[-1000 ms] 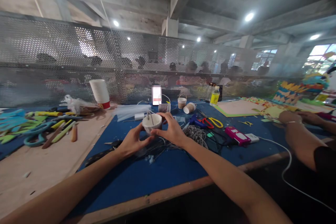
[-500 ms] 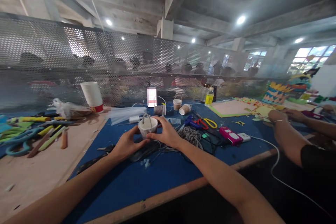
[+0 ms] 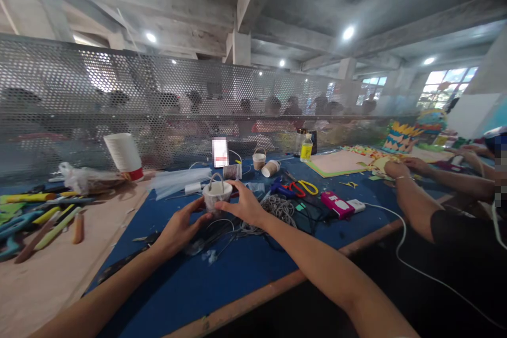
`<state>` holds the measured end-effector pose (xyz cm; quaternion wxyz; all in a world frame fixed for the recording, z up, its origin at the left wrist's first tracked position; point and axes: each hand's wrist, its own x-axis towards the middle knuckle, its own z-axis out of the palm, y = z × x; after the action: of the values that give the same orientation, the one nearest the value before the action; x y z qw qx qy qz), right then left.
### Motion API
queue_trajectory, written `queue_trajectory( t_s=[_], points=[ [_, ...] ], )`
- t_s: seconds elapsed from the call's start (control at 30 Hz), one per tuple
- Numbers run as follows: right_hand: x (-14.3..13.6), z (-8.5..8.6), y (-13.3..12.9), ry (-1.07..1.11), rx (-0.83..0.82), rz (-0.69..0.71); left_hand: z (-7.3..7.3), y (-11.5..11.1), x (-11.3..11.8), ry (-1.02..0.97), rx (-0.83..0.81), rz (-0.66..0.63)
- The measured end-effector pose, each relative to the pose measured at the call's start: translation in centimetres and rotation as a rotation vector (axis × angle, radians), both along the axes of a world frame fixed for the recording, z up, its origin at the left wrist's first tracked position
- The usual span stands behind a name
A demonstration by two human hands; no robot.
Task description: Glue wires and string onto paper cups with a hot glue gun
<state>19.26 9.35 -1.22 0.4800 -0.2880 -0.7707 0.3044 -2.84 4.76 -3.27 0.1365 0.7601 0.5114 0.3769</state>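
Note:
A small whitish cup (image 3: 214, 199) with a thin grey handle arched over its rim is held between my two hands above the blue table. My left hand (image 3: 182, 226) curves round its left side, fingertips at the cup wall. From the right, my right hand (image 3: 246, 205) grips it with thumb in front and fingers behind. A tangle of grey cord (image 3: 279, 211) lies just right of my right hand. Behind the cup stand a wrapped cup (image 3: 232, 171) and a small handled cup (image 3: 259, 161), with another cup (image 3: 271, 168) lying on its side.
Stacked paper cups (image 3: 122, 153), a plastic bag (image 3: 79, 178) and tools with teal scissors (image 3: 19, 227) are on the left. To the right lie yellow-handled pliers (image 3: 308, 187), a magenta device (image 3: 336, 205) and a yellow bottle (image 3: 306, 149). Another person's hands (image 3: 396, 170) work at far right.
The view has shifted slightly, moving most things left in the picture. The cup has turned or tilted between my hands, and its handle now stands arched above the rim.

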Motion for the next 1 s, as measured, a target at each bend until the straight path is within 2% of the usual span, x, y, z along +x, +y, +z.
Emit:
queue_trajectory(
  t_s=[0.13, 0.27, 0.37, 0.5, 0.6, 0.73, 0.87, 1.0],
  points=[
    [0.2, 0.0, 0.6, 0.012, 0.005, -0.019, -0.3, 0.3, -0.2, 0.015, 0.047, 0.014],
    [1.0, 0.1, 1.6, 0.038, 0.036, -0.114, -0.4, 0.7, -0.6, 0.047, 0.127, 0.025],
    [2.1, 0.3, 2.9, 0.037, 0.129, -0.246, 0.2, 1.0, -0.8, 0.091, 0.198, 0.078],
    [3.7, 0.5, 4.7, 0.048, 0.207, -0.499, 1.6, 2.0, -0.1, 0.202, 0.211, 0.128],
    [4.7, 0.4, 6.0, 0.088, 0.191, -0.636, 2.9, 4.4, 1.3, 0.307, 0.208, 0.138],
    [5.6, 0.3, 7.0, 0.139, 0.171, -0.731, 4.1, 9.4, 4.0, 0.357, 0.242, 0.125],
    [6.2, 0.2, 7.5, 0.162, 0.166, -0.788, 4.0, 13.8, 6.6, 0.432, 0.188, 0.129],
    [6.4, 0.2, 7.7, 0.154, 0.147, -0.793, 3.2, 16.3, 8.1, 0.457, 0.16, 0.152]
  ],
)
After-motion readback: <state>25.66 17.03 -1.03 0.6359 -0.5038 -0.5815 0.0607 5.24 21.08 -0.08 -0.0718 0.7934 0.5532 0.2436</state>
